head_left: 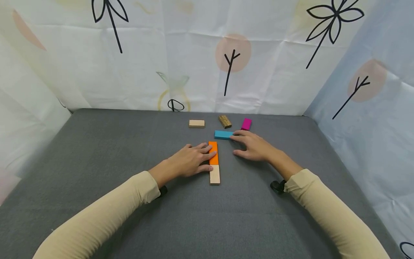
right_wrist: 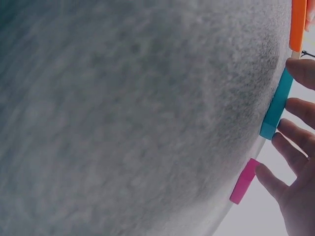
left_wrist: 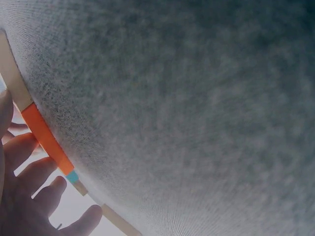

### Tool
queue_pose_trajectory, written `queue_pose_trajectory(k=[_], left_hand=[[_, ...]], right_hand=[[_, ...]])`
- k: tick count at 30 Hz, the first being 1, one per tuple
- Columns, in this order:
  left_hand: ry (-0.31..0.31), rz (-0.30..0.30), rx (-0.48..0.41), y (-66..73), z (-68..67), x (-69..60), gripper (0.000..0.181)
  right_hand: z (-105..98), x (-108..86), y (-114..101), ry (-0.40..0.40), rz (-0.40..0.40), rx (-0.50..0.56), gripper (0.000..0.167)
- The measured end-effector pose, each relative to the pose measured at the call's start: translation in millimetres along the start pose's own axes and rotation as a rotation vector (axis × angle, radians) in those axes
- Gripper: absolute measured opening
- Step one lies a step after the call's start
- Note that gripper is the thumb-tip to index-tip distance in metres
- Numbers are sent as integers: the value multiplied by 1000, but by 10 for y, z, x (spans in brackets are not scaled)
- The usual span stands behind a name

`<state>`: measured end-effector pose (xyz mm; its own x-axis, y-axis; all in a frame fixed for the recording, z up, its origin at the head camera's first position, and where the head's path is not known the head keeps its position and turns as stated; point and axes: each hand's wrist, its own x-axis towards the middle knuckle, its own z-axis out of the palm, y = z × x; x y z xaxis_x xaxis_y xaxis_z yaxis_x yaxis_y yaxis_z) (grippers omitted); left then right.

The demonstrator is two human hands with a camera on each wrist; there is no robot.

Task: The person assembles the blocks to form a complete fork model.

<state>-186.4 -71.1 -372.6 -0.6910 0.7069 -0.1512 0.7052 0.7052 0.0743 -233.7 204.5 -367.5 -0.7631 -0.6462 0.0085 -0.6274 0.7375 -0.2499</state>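
Note:
An orange block [head_left: 213,154] lies end to end with a pale wooden block [head_left: 214,176], forming one straight strip. My left hand [head_left: 191,160] reaches in from the left with spread fingers over the orange block, its thumb at the joint with the pale one. Beyond them a blue block [head_left: 223,135] lies crosswise. My right hand [head_left: 253,146] has its fingertips at the blue block's right end, fingers extended; in the right wrist view they stretch along the teal-blue side [right_wrist: 276,105]. Just behind that hand is a magenta block [head_left: 246,124].
Toward the table's back edge lie another pale wooden block [head_left: 196,123] and a brown, wood-grained block [head_left: 225,121]. Grey cloth covers the table [head_left: 97,151]. A printed white curtain [head_left: 194,64] hangs behind it, with more fabric at both sides.

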Motion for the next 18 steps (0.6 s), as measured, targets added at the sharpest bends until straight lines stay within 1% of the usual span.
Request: queue_pose_trajectory(k=[6, 12, 18], left_hand=[[4, -2, -3, 0, -1, 2, 65], [1, -1, -14, -1, -1, 2, 65], [1, 4, 3, 3, -7, 10, 65]], right_hand=[[21, 87, -55, -8, -22, 34, 57], [47, 136, -96, -22, -26, 52, 57], [32, 165, -133, -24, -35, 58, 57]])
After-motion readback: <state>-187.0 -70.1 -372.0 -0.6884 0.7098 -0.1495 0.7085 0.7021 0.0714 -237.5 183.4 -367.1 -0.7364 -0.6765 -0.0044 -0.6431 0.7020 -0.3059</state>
